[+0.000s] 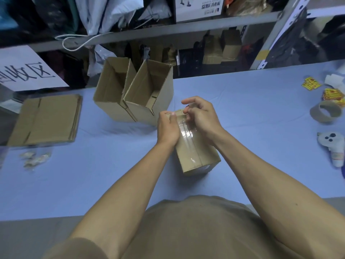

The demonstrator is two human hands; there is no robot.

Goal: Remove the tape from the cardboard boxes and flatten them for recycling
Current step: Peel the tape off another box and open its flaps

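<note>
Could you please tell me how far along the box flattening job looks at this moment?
Done: a stack of flattened boxes lies at the left, with crumpled tape scraps beside it. In hand: the left hand steadies a taped box while the right hand picks at the clear tape at its far end. Left: two open boxes behind remain unflattened.

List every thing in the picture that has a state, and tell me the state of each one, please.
taped box: closed, clear tape along its top seam
tape: mostly stuck on, far end being picked
left hand: holds the box's far end
right hand: pinches at the tape end
two open boxes: empty, flaps up, side by side
flattened cardboard: flat, stacked
tape roll core: bare cardboard ring
</note>
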